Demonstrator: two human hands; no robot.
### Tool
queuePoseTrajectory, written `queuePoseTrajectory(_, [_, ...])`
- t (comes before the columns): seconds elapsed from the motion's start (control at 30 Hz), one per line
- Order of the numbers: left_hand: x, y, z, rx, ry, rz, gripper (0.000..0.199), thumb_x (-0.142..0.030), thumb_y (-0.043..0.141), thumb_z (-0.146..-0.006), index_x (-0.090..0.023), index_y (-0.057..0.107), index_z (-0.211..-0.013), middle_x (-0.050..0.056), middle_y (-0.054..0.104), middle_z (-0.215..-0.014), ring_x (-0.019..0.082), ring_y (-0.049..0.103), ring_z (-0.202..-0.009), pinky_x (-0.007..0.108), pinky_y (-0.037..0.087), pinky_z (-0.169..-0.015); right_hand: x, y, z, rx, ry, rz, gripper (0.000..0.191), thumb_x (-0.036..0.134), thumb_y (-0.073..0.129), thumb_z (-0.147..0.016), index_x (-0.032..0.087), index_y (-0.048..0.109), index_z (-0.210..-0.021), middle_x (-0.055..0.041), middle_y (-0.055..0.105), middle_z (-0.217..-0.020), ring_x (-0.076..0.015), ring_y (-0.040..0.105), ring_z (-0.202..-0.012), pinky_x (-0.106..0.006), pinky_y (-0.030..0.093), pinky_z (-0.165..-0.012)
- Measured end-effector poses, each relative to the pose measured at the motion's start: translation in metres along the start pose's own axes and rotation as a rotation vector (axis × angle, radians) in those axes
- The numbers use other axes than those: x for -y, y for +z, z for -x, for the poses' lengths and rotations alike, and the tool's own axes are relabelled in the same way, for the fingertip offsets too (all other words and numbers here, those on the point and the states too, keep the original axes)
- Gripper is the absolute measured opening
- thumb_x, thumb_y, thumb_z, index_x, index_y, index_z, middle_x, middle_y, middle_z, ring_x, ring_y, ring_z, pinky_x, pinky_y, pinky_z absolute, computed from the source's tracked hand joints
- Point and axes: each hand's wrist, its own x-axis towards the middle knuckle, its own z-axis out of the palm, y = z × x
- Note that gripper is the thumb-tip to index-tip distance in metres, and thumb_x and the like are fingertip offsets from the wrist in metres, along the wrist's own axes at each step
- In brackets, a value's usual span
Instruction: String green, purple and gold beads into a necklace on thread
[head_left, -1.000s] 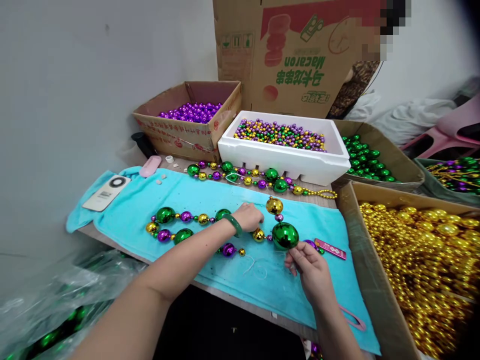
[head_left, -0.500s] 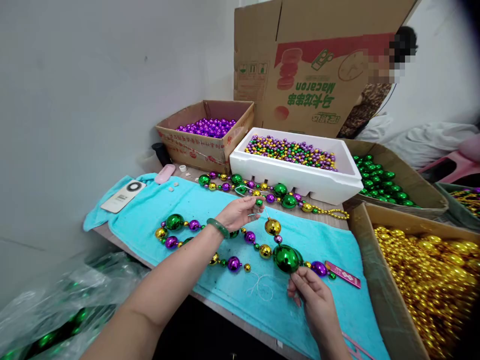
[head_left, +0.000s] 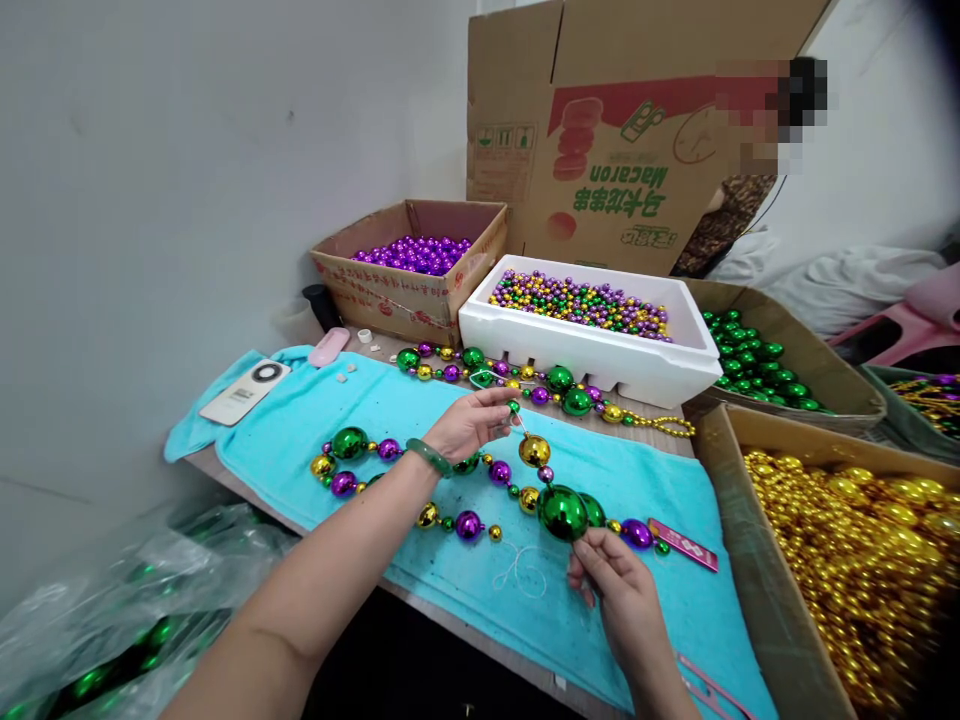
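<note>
Around the wrist of my left hand (head_left: 469, 425) is a green bangle. Its fingertips are closed on the thread by a small green bead (head_left: 514, 408). Below hang a gold bead (head_left: 534, 451), a small purple bead (head_left: 545, 474) and a large green bead (head_left: 563, 513), strung together. My right hand (head_left: 619, 580) pinches the strand at the underside of the large green bead. Behind, on a turquoise towel (head_left: 300, 400), lies a looped strand of green, purple and gold beads (head_left: 388, 450). Loose clear thread (head_left: 525, 572) curls near its gold end bead.
A carton of purple beads (head_left: 401, 305), a white foam box (head_left: 585, 350) of small mixed beads, and cartons of green (head_left: 855, 380) and gold (head_left: 720, 500) beads surround the towel. A finished-looking strand (head_left: 559, 380) lies before the foam box. A person (head_left: 731, 215) is behind the tall carton.
Both hands have shifted slightly left, carrying the gold and large green beads with them. The strand lying on the towel has stayed in place.
</note>
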Motion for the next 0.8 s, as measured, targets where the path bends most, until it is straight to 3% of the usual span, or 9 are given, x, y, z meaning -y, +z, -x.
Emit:
queuePoseTrajectory(0.23, [0.0017,-0.0013,-0.0016,-0.005,0.034,-0.01,0.024,-0.004,0.069,-0.066,-0.012,0.07,-0.089,0.004,0.067,-0.083,0.012,0.064,-0.077,0.022,0.046,-0.069,0.0007,-0.0007,-0.0008,-0.038,-0.005,0.008,0.033,0.046,0.072,-0.069,0.017,0.057,-0.067,-0.0002,0.054,-0.054,-0.0113,0.049,-0.048,-0.018,0.034,-0.037])
queuePoseTrajectory(0.53, [0.0008,0.0005,-0.0013,0.011,0.056,-0.082,0.029,-0.013,0.077,-0.059,-0.017,0.074,-0.088,0.005,0.07,-0.088,0.01,0.061,-0.075,0.023,0.043,-0.073,0.0024,-0.002,-0.0019,-0.053,0.019,0.022,0.035,0.048,0.073,-0.066,0.017,0.057,-0.065,-0.0001,0.053,-0.053,-0.0108,0.049,-0.046,-0.018,0.032,-0.036])
queuePoseTrajectory(0.8, [-0.0039,0.0021,0.0014,0.04,0.101,-0.159,0.026,-0.016,0.076,-0.06,-0.017,0.075,-0.086,0.006,0.07,-0.095,0.01,0.057,-0.079,0.026,0.041,-0.077,0.0032,-0.0034,-0.0018,-0.047,0.031,0.009,0.034,0.047,0.074,-0.065,0.017,0.057,-0.067,0.0,0.054,-0.053,-0.0107,0.049,-0.046,-0.018,0.032,-0.036])
